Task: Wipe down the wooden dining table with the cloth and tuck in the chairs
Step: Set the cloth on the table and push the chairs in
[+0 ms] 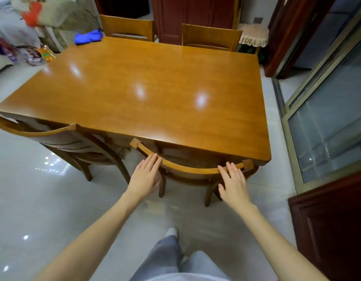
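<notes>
Holding nothing, my left hand and right hand rest straight fingers on the chair at the table's 6 o'clock, cloth lying at 11, so I judge tucking-in is underway and needs an even forward push.

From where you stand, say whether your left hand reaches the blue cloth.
Probably not: the blue cloth lies at the far corner of the table, while the left hand touches the near chair, opposite.
</notes>
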